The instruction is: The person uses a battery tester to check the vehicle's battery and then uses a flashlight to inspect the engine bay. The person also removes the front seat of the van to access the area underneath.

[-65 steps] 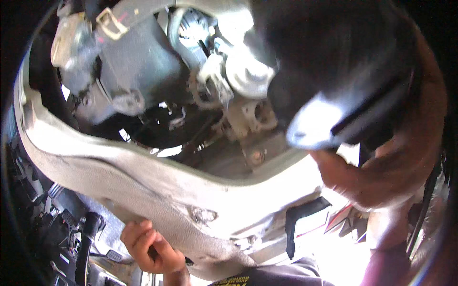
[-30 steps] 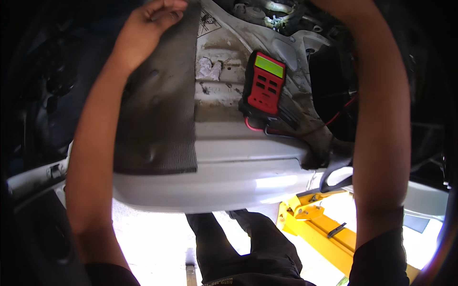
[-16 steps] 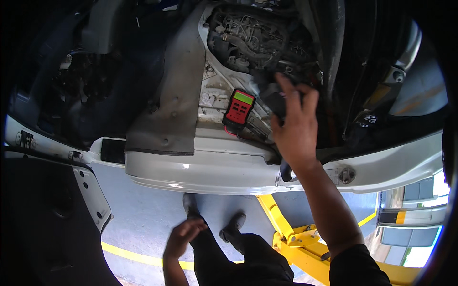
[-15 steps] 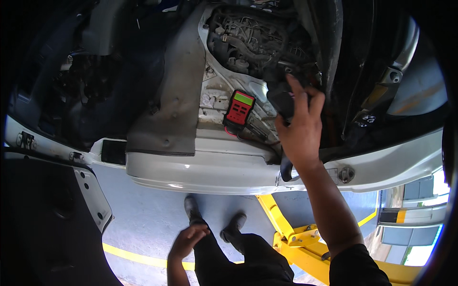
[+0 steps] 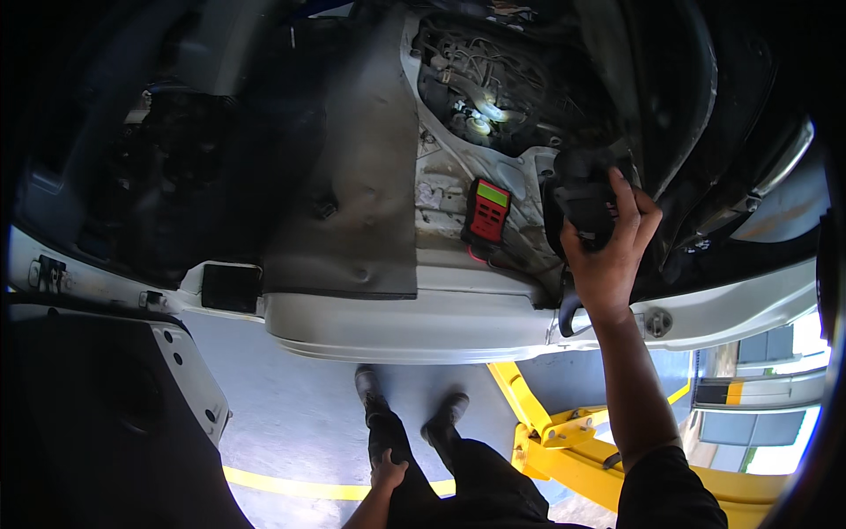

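My right hand (image 5: 608, 256) reaches over the vehicle's open engine bay, fingers and thumb spread round a bulky black object (image 5: 583, 196) with small red markings; its exact kind I cannot make out. Left of it, a red and black handheld tester (image 5: 489, 213) with a green screen and several buttons lies on the white metal panel, its red lead at the lower end. Beyond, a bright spot of light falls on the engine (image 5: 485, 115) among hoses and pipes. Down by my left thigh hangs my left hand (image 5: 386, 472), empty, its fingers loosely apart.
A dark grey mat (image 5: 352, 256) covers the bay's edge left of the tester. The white body sill (image 5: 397, 326) runs across in front of me. Below right stands a yellow lift arm (image 5: 564, 436); a dark door panel (image 5: 97, 406) fills the lower left.
The view has shifted, so the vehicle appears farther right. A bright light spot now shows on the engine. My left hand has lowered beside my thigh; my right still grips the black object.
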Available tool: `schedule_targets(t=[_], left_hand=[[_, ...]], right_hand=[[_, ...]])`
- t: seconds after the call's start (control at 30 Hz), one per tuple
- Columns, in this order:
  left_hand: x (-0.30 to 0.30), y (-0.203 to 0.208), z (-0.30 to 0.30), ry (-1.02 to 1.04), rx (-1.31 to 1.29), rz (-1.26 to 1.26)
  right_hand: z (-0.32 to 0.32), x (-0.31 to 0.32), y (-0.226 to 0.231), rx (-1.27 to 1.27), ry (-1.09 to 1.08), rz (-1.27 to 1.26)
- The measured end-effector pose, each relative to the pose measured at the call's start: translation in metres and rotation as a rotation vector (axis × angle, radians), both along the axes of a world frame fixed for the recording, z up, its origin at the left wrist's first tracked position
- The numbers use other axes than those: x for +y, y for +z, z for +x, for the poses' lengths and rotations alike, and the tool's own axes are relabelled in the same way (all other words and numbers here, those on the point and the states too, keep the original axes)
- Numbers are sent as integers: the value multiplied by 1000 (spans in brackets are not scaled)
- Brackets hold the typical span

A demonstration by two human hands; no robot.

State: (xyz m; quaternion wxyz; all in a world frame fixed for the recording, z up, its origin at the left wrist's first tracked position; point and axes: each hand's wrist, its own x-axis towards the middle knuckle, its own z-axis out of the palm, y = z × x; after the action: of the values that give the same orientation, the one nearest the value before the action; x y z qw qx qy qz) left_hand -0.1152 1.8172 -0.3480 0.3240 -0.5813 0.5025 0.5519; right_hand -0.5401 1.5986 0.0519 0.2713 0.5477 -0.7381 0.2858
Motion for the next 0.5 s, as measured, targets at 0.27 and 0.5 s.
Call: schedule_targets(t=[0.27,0.5], left_hand=[[-16,-30,29,49,142,90],[-34,-39,45,160,265,184]], right_hand=[[5,-22,29,92,-96,-45],[3,-32,30,131,-136,-71]])
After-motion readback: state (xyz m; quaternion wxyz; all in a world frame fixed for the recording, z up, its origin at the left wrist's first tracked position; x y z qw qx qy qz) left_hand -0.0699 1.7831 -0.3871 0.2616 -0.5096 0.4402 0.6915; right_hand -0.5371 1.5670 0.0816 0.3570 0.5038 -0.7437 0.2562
